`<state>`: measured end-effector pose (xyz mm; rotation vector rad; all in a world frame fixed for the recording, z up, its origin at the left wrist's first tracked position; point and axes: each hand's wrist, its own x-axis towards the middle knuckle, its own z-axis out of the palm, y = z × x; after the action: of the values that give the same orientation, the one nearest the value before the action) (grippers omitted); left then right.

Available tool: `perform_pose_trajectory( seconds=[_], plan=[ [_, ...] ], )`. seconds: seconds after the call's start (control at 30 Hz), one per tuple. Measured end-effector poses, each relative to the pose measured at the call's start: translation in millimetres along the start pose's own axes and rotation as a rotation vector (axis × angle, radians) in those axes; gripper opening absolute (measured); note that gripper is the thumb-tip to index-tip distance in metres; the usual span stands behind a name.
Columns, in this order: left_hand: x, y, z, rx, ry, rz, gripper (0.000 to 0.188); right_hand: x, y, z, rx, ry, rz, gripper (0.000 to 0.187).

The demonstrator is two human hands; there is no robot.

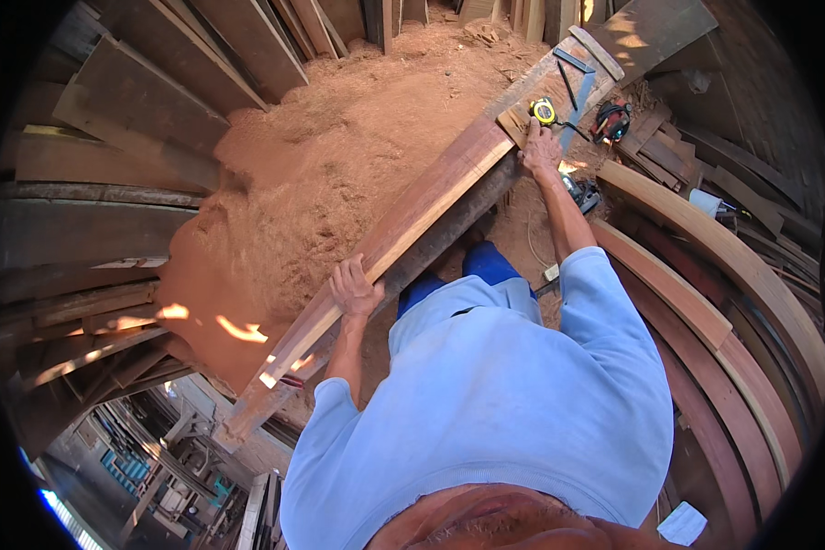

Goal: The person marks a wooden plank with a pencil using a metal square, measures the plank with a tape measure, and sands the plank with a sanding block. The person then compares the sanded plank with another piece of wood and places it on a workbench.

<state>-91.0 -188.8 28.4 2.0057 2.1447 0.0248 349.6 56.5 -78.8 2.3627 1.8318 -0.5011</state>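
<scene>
A long reddish wooden beam (403, 225) with a paler edge lies diagonally across a workbench (467, 211) in front of me. My left hand (356, 286) is wrapped over the beam toward its near left end. At the far right end, my right hand (541, 149) has its fingers bent over a short wooden board (513, 124) by the beam's end. A yellow and black tape measure (543, 112) sits just past my right fingertips; whether they touch it is unclear. Beyond are a try square (575, 62) and a thin dark marking tool (566, 87).
Sawdust (330, 165) covers the floor beyond the bench. Planks (137, 101) lean along the left and back. A red and black power tool (611, 121) and another power tool (581, 192) lie right of the bench. Curved timbers (706, 247) are stacked at my right.
</scene>
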Motion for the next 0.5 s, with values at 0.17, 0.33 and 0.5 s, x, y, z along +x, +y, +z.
perform_pose_trajectory(
  seconds=[0.17, 0.33, 0.5],
  plan=[
    [-2, 4, -6, 0.025, -0.052, -0.052, 0.076, -10, 17, -24, -0.01, -0.008, -0.069, 0.094],
    [-3, -2, -3, 0.011, -0.098, -0.052, 0.076, -39, 47, -52, 0.125, 0.106, -0.1, 0.089],
    [-8, -17, 15, -0.023, 0.001, 0.06, 0.081, -111, 38, -92, 0.576, 0.24, -0.168, 0.079]
  ],
)
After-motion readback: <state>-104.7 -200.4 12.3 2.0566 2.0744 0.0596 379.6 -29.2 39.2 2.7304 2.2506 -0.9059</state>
